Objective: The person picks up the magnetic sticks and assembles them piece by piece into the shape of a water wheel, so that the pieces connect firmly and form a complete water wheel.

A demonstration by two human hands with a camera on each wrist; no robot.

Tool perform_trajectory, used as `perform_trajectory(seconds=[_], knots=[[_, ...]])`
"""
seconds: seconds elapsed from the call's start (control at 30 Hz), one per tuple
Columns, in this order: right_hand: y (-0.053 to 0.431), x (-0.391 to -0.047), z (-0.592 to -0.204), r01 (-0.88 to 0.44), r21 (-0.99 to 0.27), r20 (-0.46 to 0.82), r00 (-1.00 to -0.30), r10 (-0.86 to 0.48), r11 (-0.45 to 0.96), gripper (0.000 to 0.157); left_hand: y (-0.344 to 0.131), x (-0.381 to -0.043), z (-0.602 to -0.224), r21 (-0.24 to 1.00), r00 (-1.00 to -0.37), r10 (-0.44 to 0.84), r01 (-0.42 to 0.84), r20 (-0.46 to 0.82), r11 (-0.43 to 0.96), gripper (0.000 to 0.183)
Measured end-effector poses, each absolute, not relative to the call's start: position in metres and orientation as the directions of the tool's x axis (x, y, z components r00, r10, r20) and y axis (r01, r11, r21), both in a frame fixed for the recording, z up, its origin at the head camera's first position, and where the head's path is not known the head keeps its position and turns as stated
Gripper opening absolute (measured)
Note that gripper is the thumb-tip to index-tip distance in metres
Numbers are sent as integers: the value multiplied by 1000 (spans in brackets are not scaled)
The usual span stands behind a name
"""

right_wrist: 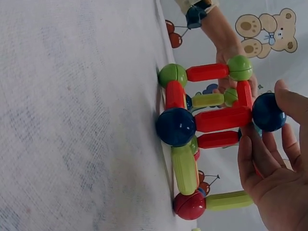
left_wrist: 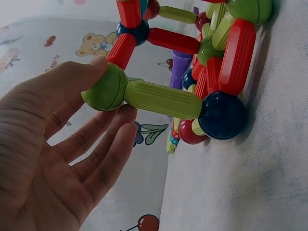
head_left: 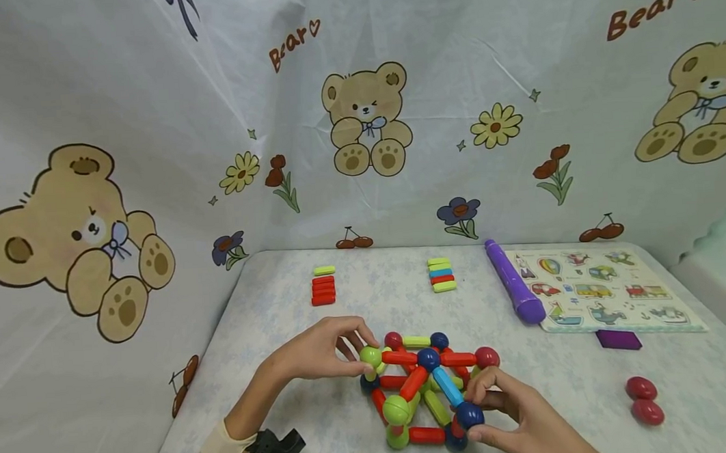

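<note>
A frame of magnetic rods and balls stands on the table, with red, green and light blue rods between coloured balls. My left hand pinches a green ball at its upper left corner between thumb and fingers. Below that ball, a yellow-green rod runs to a dark blue ball on the table. At the front right, my right hand holds an upper dark blue ball between thumb and fingers. A light blue rod joins it to the dark blue ball at the top centre.
Short rods lie in two stacks, mostly red at left and mixed colours farther right. A purple pen rests beside a picture board. Nearby are a purple block and two red balls.
</note>
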State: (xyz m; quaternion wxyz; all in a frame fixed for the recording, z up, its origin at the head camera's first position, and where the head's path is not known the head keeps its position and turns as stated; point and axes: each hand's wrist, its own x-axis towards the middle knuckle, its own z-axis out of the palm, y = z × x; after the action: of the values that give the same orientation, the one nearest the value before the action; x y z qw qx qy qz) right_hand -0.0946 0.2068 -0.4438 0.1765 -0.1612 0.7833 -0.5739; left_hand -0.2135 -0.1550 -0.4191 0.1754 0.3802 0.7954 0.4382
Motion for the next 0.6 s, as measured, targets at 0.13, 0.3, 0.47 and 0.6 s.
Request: perform_trajectory(seconds=[0.13,0.3,0.47,0.6], knots=[[205,-97,-446,-39,-951,-111,-883,-457,306,32,-155,-213,-419,830,-652,756,450,53,329,29],[206,-96,-449,-57,-951,-95,-883,-460,305,32,-155,-213,-420,830,-650,758,450,51,329,29],[207,-96,-451,-102,-949,-54,-881,-470,300,30,-155,-214,-420,827,-649,759,454,53,331,29],[209,-95,-451,-137,-945,-24,-875,-483,297,30,-155,-215,-424,829,-644,764,449,42,333,33]])
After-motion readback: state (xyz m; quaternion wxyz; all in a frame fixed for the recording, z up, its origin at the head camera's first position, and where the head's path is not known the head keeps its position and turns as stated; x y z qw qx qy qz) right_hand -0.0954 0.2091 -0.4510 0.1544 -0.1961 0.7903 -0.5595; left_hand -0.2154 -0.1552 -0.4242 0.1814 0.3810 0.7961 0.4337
